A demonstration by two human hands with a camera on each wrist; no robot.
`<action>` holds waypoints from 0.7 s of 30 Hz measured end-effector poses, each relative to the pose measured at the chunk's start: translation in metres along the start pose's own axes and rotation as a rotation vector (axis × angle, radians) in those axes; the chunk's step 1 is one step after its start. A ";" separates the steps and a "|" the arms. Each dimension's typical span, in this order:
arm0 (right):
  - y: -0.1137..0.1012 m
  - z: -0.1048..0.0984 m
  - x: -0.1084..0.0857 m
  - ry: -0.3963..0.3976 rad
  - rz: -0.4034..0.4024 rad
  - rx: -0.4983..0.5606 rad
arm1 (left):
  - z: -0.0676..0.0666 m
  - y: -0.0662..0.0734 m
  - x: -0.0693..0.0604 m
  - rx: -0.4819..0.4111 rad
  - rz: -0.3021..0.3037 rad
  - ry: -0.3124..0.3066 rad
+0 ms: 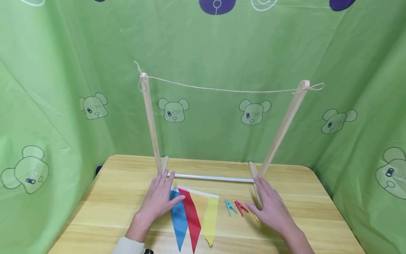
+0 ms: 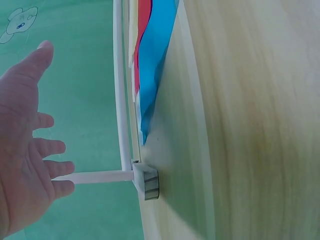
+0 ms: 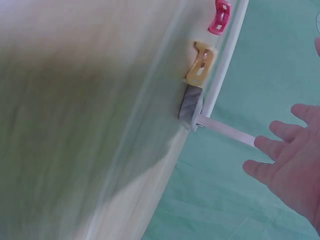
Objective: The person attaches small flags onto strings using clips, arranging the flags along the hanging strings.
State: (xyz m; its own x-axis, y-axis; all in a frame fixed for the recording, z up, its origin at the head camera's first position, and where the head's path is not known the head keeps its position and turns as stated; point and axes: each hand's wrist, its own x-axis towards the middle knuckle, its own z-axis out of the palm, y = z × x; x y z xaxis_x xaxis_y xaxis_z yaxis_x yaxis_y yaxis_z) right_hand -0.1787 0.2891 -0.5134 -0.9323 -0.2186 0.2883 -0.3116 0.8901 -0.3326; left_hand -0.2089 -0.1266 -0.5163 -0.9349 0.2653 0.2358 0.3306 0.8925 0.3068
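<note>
A wooden stand holds a string (image 1: 219, 90) tied between its left post (image 1: 150, 116) and right post (image 1: 284, 127), with a white rod (image 1: 212, 177) joining the bases. My left hand (image 1: 155, 201), fingers extended, is by the left post's foot; my right hand (image 1: 273, 207) is likewise by the right foot. Whether either touches the stand, I cannot tell. Between the hands lie a blue pennant (image 1: 179, 220), a red pennant (image 1: 192, 218) and a yellow pennant (image 1: 210, 218). Beside my right thumb are a blue clothespin (image 1: 230, 207), a red clothespin (image 1: 241, 207) and a partly hidden yellow clothespin (image 3: 200, 64).
The pale wood table (image 1: 104, 211) has rounded back corners. A green curtain (image 1: 215, 42) printed with bear heads hangs behind and on both sides. A small dark object (image 1: 148, 251) shows at the left cuff.
</note>
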 end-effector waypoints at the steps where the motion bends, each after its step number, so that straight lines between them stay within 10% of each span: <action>1: 0.001 0.000 0.000 -0.001 -0.003 0.007 | 0.000 0.000 0.001 -0.005 -0.001 -0.005; 21: 0.008 0.009 -0.010 -0.071 0.033 0.132 | 0.010 0.018 0.004 -0.097 0.005 -0.050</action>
State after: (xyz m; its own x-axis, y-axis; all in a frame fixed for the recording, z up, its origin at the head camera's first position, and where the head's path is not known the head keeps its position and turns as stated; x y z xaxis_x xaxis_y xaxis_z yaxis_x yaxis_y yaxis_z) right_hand -0.1738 0.2944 -0.5266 -0.9516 -0.2217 0.2127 -0.2974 0.8381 -0.4572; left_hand -0.2082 -0.1057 -0.5185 -0.9378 0.2894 0.1917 0.3436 0.8523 0.3944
